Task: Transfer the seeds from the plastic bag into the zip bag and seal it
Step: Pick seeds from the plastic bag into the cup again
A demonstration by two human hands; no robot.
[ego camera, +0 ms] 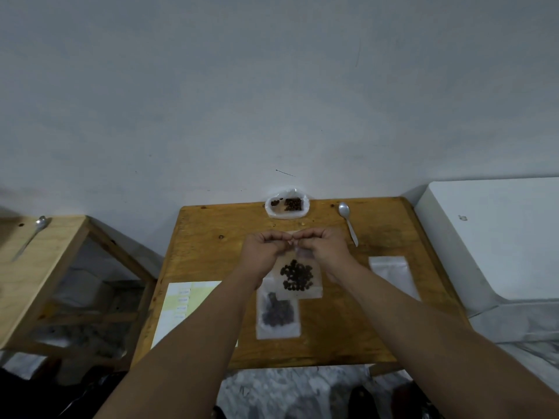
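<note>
both forearms reach from the near edge to the middle of the wooden table (211, 237), where the left hand (266, 246) and right hand (323, 246) meet, fingers curled, each pinching the top strip of the zip bag (302, 293). seeds (296, 275) sit low in it in a dark cluster. sealing looks like the step in hand: keep the seeds below the strip, press the whole length, then check that no gap is left.

a filled bag (276, 316) lies nearer, partly under the zip bag. an empty bag (391, 273) lies right, a label sheet (178, 303) left. by the wall (272, 86), the plastic bag (269, 208) holds more seeds, a spoon (348, 222) beside it. a side table (39, 255) stands left.
</note>
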